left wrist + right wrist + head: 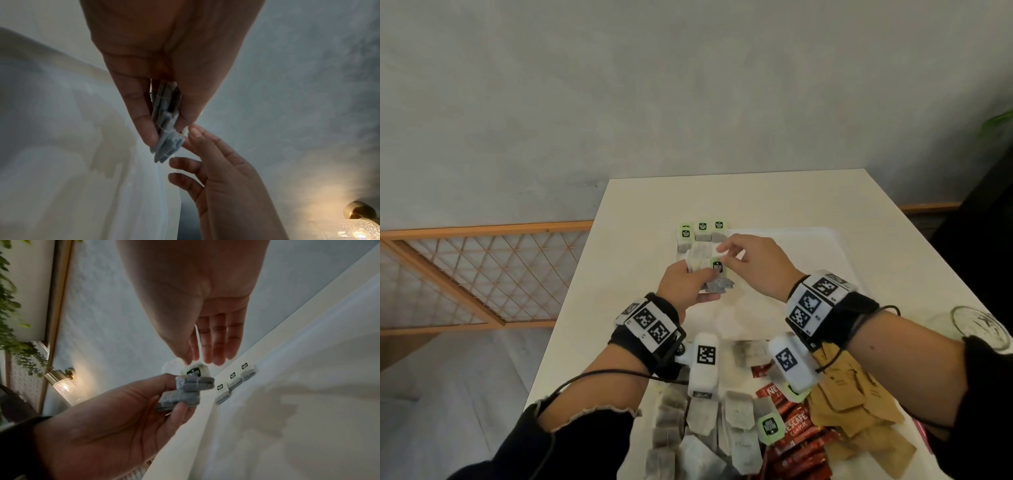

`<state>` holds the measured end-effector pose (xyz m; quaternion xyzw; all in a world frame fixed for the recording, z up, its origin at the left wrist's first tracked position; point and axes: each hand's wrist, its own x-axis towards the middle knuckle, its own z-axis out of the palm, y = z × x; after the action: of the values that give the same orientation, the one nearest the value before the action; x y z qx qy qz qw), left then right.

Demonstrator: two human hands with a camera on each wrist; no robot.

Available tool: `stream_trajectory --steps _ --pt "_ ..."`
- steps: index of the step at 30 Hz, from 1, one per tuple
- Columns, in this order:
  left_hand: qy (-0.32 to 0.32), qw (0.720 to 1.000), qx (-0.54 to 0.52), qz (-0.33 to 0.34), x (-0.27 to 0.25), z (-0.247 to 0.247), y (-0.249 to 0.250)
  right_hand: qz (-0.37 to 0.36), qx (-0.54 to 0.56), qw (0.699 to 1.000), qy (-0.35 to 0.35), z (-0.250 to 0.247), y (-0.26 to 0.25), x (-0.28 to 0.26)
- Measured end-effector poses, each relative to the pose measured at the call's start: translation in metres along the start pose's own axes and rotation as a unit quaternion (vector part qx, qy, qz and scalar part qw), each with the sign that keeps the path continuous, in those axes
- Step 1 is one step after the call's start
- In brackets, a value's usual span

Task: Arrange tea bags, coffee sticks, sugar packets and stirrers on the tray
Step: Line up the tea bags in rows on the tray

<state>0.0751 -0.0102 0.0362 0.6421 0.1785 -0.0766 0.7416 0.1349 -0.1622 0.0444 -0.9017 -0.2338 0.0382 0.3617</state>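
Note:
My left hand (697,275) grips a small stack of grey tea bags (717,286) above the left part of the white tray (822,236). The stack shows edge-on in the left wrist view (166,113) and lies between thumb and fingers in the right wrist view (185,391). A green tea bag tag (717,266) stands up from the stack. My right hand (726,257) reaches in from the right, thumb and forefinger meeting on the tag (195,371). A row of three tea bags (702,232) with green tags lies at the tray's far left corner.
Close to me lies a heap of loose tea bags (705,428), red coffee sticks (796,428) and brown sugar packets (859,411). A glass (976,329) stands at the table's right edge. The white table (756,195) ends at a grey wall; a wooden lattice (482,274) lies left.

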Motion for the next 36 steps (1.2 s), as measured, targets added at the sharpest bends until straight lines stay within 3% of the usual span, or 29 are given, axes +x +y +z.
stream_trajectory --steps 5,11,18,28,36 --pt "-0.018 1.000 0.003 -0.022 0.024 -0.014 -0.002 0.024 0.036 0.996 -0.072 0.013 0.011 0.033" --pt "0.077 0.994 -0.062 -0.055 0.057 -0.043 -0.007 0.080 0.016 0.992 -0.101 0.034 0.038 0.077" --pt "0.070 0.990 -0.102 -0.062 0.078 -0.058 -0.010 0.076 -0.066 0.995 -0.008 0.042 0.058 0.120" --pt "0.056 0.980 -0.176 -0.073 0.088 -0.065 -0.015 0.041 -0.079 0.996 0.005 0.056 0.056 0.156" --pt "0.010 0.985 -0.167 -0.053 0.082 -0.053 -0.014 0.076 0.051 0.995 0.051 0.050 0.050 0.135"
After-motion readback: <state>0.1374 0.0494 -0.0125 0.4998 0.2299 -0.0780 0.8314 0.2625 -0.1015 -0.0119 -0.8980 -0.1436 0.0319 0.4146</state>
